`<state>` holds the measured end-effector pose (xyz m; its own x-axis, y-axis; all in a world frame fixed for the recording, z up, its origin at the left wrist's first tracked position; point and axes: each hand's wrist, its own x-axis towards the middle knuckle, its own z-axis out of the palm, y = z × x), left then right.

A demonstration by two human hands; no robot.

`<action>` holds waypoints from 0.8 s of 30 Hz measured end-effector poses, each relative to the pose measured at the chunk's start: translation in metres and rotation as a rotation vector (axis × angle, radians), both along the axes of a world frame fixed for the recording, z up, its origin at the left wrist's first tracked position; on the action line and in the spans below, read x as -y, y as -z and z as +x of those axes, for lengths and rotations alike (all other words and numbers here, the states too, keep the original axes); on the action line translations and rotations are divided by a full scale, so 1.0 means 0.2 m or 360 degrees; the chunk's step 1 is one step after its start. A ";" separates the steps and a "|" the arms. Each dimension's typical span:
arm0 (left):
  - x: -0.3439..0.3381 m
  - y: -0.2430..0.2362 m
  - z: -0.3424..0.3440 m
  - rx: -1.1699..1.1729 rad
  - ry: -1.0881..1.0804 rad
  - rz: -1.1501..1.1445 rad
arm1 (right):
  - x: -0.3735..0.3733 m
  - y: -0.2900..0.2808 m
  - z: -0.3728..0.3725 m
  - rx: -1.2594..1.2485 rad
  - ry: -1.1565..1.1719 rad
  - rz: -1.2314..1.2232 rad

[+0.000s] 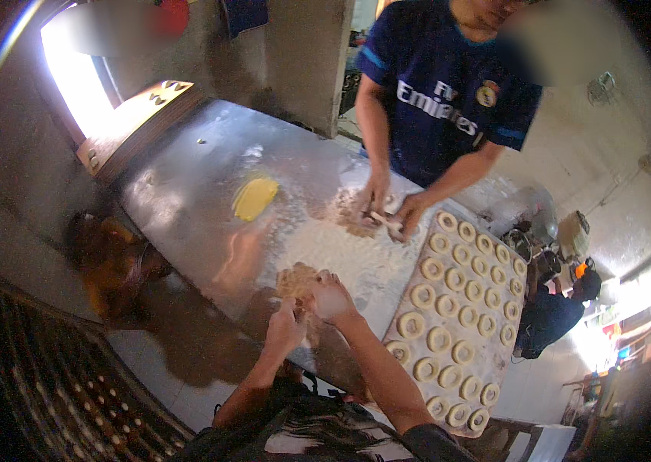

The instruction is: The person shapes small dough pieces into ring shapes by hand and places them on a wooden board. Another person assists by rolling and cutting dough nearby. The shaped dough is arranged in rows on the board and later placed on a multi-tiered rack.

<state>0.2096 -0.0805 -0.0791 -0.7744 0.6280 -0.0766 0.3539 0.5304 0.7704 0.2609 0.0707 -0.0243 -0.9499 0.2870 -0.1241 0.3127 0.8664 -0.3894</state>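
Both of my hands are at the near edge of a metal table, over a brown crumbly heap (297, 279) of what looks like filling or crumbs. My left hand (285, 327) is closed by the heap's near side; what its fingers hold is hidden. Just right of it, my right hand (332, 299) has its fingers stretched out, with a pale, floury round patch over it. I cannot tell whether that patch is dough or flour. Loose white flour (333, 248) lies beyond my hands. Across the table, a co-worker's hands (391, 219) hold a pale strip of dough above another brown heap (354, 212).
A large board (449, 323) with rows of dough rings stands at the right. A yellow slab (255, 198) lies on the metal table (187, 181), left of the flour. A wooden board (137, 115) is at the far left end. Another person (552, 319) is at the far right.
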 end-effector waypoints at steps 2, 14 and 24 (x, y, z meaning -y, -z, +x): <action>0.04 -0.04 -0.11 0.0150 0.0051 -0.0016 | 0.00 0.09 -0.13 0.0184 -0.0146 0.0063; 0.03 -0.47 -0.33 0.0482 0.0271 0.0354 | 0.03 -0.12 0.02 -0.0676 0.0467 -0.1910; -0.11 -0.34 -0.30 -0.0319 0.0464 0.0509 | 0.08 0.12 0.00 -0.1060 0.0667 -0.1855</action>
